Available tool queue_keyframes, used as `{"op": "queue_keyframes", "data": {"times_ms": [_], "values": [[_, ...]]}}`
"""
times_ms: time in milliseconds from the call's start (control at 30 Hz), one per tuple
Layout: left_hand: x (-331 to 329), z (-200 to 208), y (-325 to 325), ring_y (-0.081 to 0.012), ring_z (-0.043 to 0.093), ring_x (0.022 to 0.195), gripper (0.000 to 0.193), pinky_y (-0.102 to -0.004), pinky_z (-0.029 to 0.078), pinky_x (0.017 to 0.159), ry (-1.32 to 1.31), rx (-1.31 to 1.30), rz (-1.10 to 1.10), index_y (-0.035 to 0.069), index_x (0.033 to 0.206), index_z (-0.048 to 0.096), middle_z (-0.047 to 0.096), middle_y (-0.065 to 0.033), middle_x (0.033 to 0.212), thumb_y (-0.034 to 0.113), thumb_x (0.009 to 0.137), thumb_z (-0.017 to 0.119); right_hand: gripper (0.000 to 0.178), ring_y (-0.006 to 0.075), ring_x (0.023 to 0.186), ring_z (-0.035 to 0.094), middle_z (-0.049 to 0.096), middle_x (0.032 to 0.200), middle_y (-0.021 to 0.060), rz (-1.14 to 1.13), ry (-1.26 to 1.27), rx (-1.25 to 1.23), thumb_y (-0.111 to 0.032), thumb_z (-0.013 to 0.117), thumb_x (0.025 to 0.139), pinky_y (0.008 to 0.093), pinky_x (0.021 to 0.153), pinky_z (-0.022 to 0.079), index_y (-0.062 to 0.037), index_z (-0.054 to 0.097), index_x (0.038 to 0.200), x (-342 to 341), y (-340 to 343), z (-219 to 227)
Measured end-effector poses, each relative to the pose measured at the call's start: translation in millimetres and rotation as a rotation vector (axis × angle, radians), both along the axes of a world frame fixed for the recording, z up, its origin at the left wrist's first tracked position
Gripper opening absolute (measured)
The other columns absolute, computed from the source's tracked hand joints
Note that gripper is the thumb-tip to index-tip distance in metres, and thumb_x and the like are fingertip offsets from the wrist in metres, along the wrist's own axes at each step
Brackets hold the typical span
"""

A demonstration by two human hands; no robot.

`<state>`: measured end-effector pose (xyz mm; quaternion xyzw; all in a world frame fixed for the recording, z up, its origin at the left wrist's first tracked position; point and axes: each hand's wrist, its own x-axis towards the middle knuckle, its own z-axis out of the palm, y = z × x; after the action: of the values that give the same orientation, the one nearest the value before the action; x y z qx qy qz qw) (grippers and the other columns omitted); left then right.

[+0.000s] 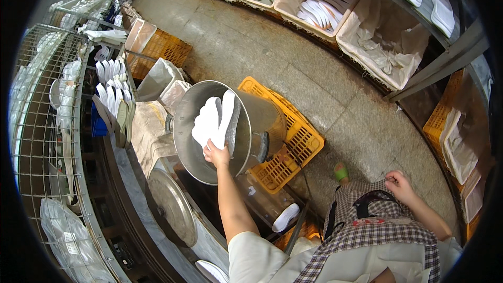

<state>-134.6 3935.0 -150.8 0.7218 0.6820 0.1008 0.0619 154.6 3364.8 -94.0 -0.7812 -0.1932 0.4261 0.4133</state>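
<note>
A large metal pot (183, 163) lies tilted with its round mouth facing me. Inside it is a stack of white shoe soles (207, 120). My left hand (216, 153) reaches into the mouth and grips the narrow lower end of a white shoe sole (226, 115), which stands upright against the others. The fingers are wrapped round that end and partly hidden behind it. My right hand (400, 185) hangs beside the checked apron (374, 230), fingers curled in, and nothing shows in it.
Yellow plastic crates (293, 141) stand right of the pot. A round metal lid (170, 207) lies below it on the left. Wire shelving (47, 141) and racked soles (112, 89) line the left side. Lined bins (385, 47) run along the far side. A metal post (437, 65) rises right.
</note>
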Motion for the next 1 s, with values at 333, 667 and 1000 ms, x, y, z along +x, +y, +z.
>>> {"op": "queue_keyframes", "data": {"times_ms": [333, 667, 1000], "values": [[5, -2, 5, -0.0403, 0.032, 0.122, 0.078, -0.0493, 0.026, 0.102, 0.054, 0.006, -0.067, 0.014, 0.128, 0.038, 0.035, -0.0224, 0.131, 0.032, 0.064, 0.079, 0.024, 0.0158, 0.086, 0.056, 0.050, 0.103, 0.0077, 0.050, -0.022, 0.008, -0.007, 0.067, 0.080, 0.0267, 0.073, 0.047, -0.0031, 0.056, 0.101, 0, 10, -5], [-14, 50, 10, -0.0340, 0.051, 0.110, 0.063, -0.0421, 0.040, 0.095, -0.097, 0.225, -0.103, 0.005, 0.118, 0.054, 0.055, -0.0161, 0.117, 0.019, 0.063, 0.080, 0.034, 0.0220, 0.091, 0.058, 0.052, 0.108, 0.0113, 0.160, -0.046, -0.076, -0.026, 0.069, 0.081, 0.0304, 0.077, 0.049, -0.0055, 0.058, 0.107, 2, 6, 4], [-47, 165, -25, -0.0353, 0.047, 0.115, 0.063, -0.0471, 0.037, 0.096, -0.123, 0.474, -0.168, 0.005, 0.123, 0.050, 0.051, -0.0165, 0.124, 0.017, 0.067, 0.075, 0.049, 0.0270, 0.096, 0.060, 0.053, 0.115, 0.0130, 0.276, -0.173, -0.150, -0.048, 0.059, 0.084, 0.0350, 0.084, 0.047, -0.0079, 0.058, 0.112, 6, -35, 20]]}}
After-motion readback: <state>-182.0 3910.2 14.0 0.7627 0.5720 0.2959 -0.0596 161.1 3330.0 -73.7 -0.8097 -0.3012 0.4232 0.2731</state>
